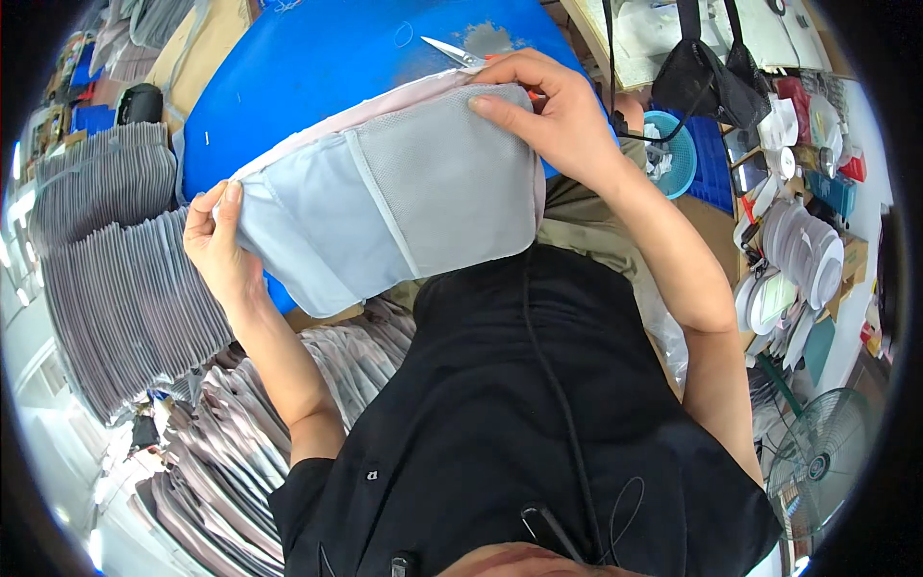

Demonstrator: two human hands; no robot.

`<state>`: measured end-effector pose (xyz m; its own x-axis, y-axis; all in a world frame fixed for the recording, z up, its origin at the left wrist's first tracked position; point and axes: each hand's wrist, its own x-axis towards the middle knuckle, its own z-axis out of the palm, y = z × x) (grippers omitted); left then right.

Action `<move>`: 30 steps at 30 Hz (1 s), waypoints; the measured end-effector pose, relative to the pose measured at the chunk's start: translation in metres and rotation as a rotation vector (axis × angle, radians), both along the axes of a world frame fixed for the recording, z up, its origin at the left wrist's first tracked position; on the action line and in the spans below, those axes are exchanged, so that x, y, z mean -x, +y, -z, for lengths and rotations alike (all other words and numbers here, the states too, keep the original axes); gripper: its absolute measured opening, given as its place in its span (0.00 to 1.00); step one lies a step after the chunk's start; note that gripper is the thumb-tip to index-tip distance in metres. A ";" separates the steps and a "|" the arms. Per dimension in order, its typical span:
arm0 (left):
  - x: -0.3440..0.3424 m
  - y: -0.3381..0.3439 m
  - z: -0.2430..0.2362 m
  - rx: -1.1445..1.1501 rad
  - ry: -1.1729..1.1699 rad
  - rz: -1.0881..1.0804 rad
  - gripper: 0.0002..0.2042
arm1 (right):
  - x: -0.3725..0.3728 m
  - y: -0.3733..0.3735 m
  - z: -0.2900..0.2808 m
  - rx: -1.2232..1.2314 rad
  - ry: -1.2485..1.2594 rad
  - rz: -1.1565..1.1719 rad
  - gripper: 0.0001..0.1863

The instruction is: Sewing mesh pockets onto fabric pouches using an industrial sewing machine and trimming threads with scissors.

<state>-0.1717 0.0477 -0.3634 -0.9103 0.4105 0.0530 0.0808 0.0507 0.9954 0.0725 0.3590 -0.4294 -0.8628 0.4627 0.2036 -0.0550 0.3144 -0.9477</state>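
A sewn fabric panel point(442, 183) hangs in front of me, its pale blue part on the left and grey mesh on the right, with a light strip between. Pinkish fabric shows along its upper edge. My left hand point(221, 236) pinches the upper left corner between thumb and fingers. At the upper right corner my right hand point(548, 111) grips the panel, thumb on the mesh side. Pointed scissors point(450, 52) show beyond the panel beside my right hand; bits of orange appear near those fingers. Whether that hand also holds the scissors is unclear.
Beyond the panel lies a blue work surface point(317, 67) with a worn grey patch. Tall stacks of grey fabric pieces point(135, 298) stand at the left, with more pinkish pieces point(240, 442) below. To the right are a turquoise basket point(681, 154), a black bag point(707, 82) and a fan point(817, 466).
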 end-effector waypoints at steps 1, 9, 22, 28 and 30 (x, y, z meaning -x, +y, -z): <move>0.000 0.000 -0.001 0.003 -0.003 -0.005 0.06 | 0.001 0.001 -0.001 -0.001 0.001 -0.008 0.12; -0.024 0.010 -0.012 0.040 0.142 0.035 0.07 | -0.002 0.002 -0.032 -0.259 -0.041 -0.080 0.10; -0.045 0.022 -0.028 -0.030 0.482 0.335 0.10 | 0.026 -0.025 -0.061 -0.432 0.017 -0.250 0.09; -0.040 0.021 -0.047 0.088 0.802 0.581 0.13 | 0.021 -0.022 -0.055 -0.481 0.038 -0.188 0.09; -0.040 0.022 -0.050 0.102 0.839 0.600 0.13 | 0.021 -0.021 -0.054 -0.497 0.048 -0.192 0.09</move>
